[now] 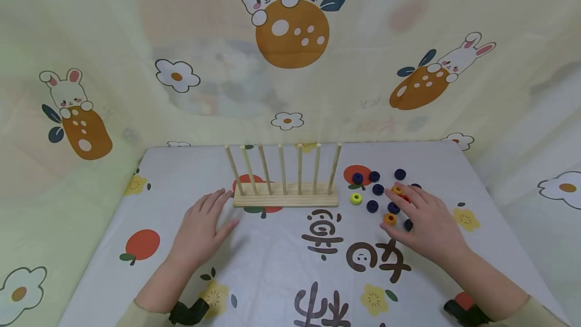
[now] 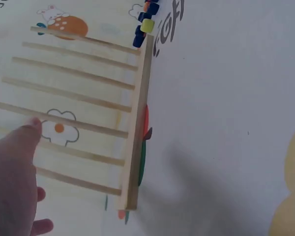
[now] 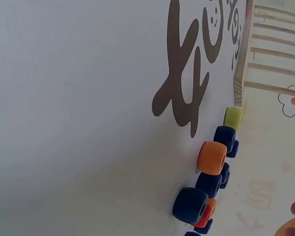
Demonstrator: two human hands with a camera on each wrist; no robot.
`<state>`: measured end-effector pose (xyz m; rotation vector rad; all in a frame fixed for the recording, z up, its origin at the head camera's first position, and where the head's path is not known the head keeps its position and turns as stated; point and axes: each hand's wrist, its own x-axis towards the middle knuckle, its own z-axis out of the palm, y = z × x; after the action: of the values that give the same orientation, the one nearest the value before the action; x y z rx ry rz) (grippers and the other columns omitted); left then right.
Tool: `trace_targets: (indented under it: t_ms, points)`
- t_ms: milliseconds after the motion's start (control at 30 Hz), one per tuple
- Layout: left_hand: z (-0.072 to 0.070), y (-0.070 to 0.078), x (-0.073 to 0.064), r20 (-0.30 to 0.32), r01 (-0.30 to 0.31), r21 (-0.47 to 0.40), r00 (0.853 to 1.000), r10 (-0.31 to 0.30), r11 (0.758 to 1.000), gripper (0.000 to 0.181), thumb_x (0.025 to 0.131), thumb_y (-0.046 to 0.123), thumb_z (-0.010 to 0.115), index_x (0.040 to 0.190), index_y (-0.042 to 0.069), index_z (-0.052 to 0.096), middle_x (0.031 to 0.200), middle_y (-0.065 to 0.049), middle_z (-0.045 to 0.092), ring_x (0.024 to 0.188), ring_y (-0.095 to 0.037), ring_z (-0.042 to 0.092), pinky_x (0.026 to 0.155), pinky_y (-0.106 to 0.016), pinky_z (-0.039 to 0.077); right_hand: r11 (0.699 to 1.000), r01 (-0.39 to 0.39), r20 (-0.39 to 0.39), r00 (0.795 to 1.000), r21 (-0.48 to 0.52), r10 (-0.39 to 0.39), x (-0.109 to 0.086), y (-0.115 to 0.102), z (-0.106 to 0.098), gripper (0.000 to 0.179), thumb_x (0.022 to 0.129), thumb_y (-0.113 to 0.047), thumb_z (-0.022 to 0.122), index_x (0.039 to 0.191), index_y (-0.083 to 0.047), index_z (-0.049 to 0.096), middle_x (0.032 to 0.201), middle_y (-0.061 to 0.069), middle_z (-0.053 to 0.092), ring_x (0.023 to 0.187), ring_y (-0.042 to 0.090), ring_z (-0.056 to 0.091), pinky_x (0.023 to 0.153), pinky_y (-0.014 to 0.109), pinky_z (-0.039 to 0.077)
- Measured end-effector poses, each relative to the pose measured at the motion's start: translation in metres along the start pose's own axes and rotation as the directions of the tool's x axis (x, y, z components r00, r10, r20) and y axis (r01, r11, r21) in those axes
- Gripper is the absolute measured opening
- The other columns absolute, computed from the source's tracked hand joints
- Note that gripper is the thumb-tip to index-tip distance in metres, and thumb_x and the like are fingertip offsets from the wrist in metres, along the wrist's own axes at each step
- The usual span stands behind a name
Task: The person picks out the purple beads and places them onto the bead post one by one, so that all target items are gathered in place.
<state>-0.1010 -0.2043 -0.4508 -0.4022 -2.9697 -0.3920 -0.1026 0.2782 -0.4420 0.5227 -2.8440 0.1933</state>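
A wooden rack (image 1: pixel 286 200) with several upright pegs (image 1: pixel 281 168) stands on the table, all its pegs bare. My left hand (image 1: pixel 201 228) is beside the rack's left end, fingers spread and relaxed, holding nothing; its thumb overlaps the pegs in the left wrist view. My right hand (image 1: pixel 426 223) hovers low over a loose group of beads, fingers extended, partly hiding some of them. Dark blue beads (image 1: pixel 372 206) make up most of the group. Among them are a yellow-green bead (image 1: pixel 356 199), an orange bead (image 3: pixel 212 158) near the right thumb, and a red bead (image 3: pixel 199 221).
A white printed cloth (image 1: pixel 272 266) with fruit, flowers and dark lettering covers the table. Behind the rack rises a pale curtain (image 1: pixel 209 110) with rabbit prints. Black straps (image 1: pixel 189 312) circle both wrists.
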Motion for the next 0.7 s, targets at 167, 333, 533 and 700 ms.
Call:
trace_targets:
  t_ms: [167, 333, 533, 700]
  points:
    - [0.008, -0.005, 0.005, 0.0, 0.041, -0.066, 0.999, -0.041, 0.997, 0.07, 0.093, 0.046, 0.065, 0.15, 0.013, 0.04, 0.149, -0.012, 0.043, 0.135, -0.035, 0.04, 0.104, -0.058, 0.036, 0.999, 0.015, -0.02, 1.0, 0.032, -0.014, 0.004, 0.001, 0.006, 0.071, 0.075, -0.048, 0.082, 0.133, -0.011, 0.063, 0.13, 0.017, 0.058, 0.117, 0.04, 0.051, 0.093, 0.062, 0.041]
    - [0.016, -0.01, 0.012, 0.043, 0.12, -0.117, 0.992, -0.116, 0.986, 0.071, 0.092, 0.041, 0.068, 0.15, 0.011, 0.039, 0.145, -0.015, 0.047, 0.131, -0.038, 0.044, 0.103, -0.057, 0.038, 0.998, -0.038, 0.027, 0.999, 0.05, 0.036, 0.009, 0.0, 0.01, 0.062, 0.079, -0.045, 0.08, 0.128, -0.01, 0.067, 0.125, 0.018, 0.063, 0.113, 0.041, 0.054, 0.092, 0.061, 0.043]
    - [0.027, -0.019, 0.029, 0.146, 0.213, -0.193, 0.971, -0.187, 0.958, 0.075, 0.093, 0.041, 0.068, 0.153, 0.012, 0.034, 0.137, -0.015, 0.053, 0.125, -0.036, 0.048, 0.098, -0.055, 0.043, 0.997, -0.079, 0.088, 0.993, 0.009, 0.078, 0.016, -0.001, 0.017, 0.057, 0.08, -0.046, 0.079, 0.122, -0.009, 0.07, 0.122, 0.019, 0.064, 0.107, 0.04, 0.058, 0.088, 0.059, 0.046]
    - [0.035, -0.025, 0.045, 0.232, 0.275, -0.268, 0.948, -0.215, 0.923, 0.078, 0.094, 0.04, 0.067, 0.156, 0.013, 0.029, 0.132, -0.014, 0.053, 0.115, -0.031, 0.054, 0.093, -0.052, 0.047, 0.994, -0.108, 0.147, 0.983, 0.006, 0.106, 0.022, 0.0, 0.026, 0.057, 0.083, -0.048, 0.076, 0.124, -0.01, 0.07, 0.121, 0.019, 0.063, 0.105, 0.04, 0.057, 0.089, 0.058, 0.045]
